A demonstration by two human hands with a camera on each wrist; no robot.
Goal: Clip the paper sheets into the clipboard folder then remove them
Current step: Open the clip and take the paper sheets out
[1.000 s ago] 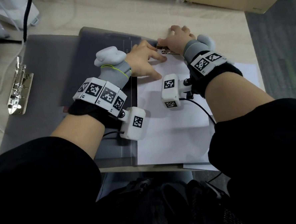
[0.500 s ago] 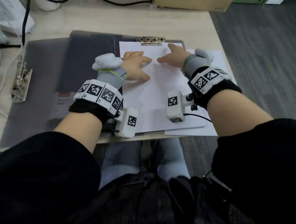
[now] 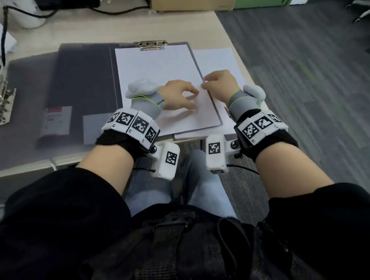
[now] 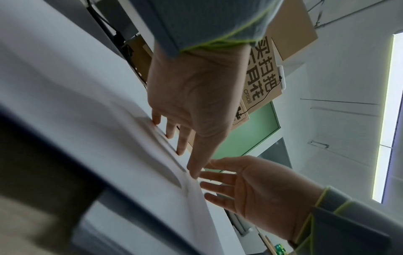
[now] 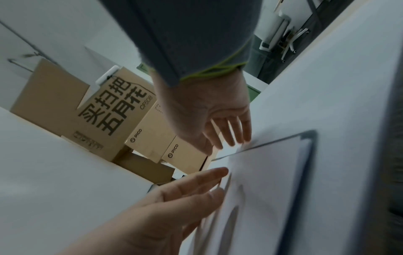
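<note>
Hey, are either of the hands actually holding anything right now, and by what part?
Nothing is gripped. The left hand rests spread fingertips on the clipped white paper sheets; the right hand touches the sheets' right edge with straight fingers.

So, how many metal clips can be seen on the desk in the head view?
2. One metal clip sits at the far edge of the clipboard folder, holding the paper sheets. A lever-arch clip lies near the desk's left edge. Others may be hidden.
</note>
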